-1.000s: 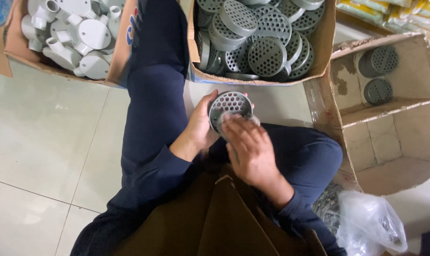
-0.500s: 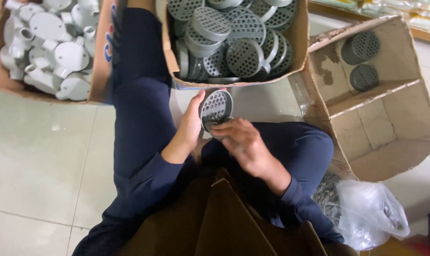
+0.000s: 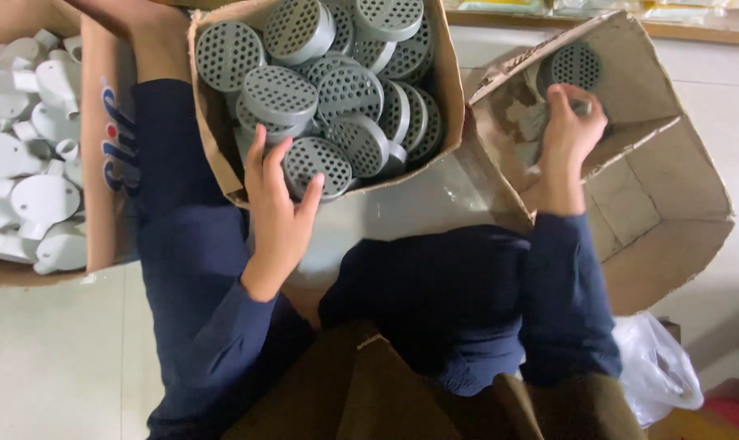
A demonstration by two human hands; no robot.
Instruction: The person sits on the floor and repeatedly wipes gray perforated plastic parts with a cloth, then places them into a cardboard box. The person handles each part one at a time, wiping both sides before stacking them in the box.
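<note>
Perforated cap in left hand [image 3: 316,167]: grey, round, hole-pattern face up; at the near edge of the heap, resting against the box's front wall, so within easiest reach from the lap.
Left hand [image 3: 276,204]: laid over the front wall of the middle box, fingers spread and curled lightly round the cap's rim; touching it, not yet closed tight, cap not lifted clear.
Left arm: dark blue sleeve, forearm angled up and forward from the lap, wrist bent slightly inward.
Middle box [image 3: 451,81]: brown cardboard, heaped with like grey caps [image 3: 349,90], tilted and overlapping.
Right hand [image 3: 567,126]: reached into the side-lying box, fingers pinched round a small part against a cap; whether gripped firmly, cannot tell, fingertips partly hidden.
Cap in side-lying box [image 3: 576,65]: grey, face toward the camera, just above the right fingers, set apart from the heap.
Side-lying box [image 3: 671,204]: cardboard, open mouth toward the lap, flaps folded as dividers.
Right arm: stretched forward and outward, elbow low.
Left box [image 3: 101,147]: white pipe fittings [image 3: 27,187], well apart from both hands.
Plastic bag [image 3: 659,371]: clear, on the floor by the right hip.
</note>
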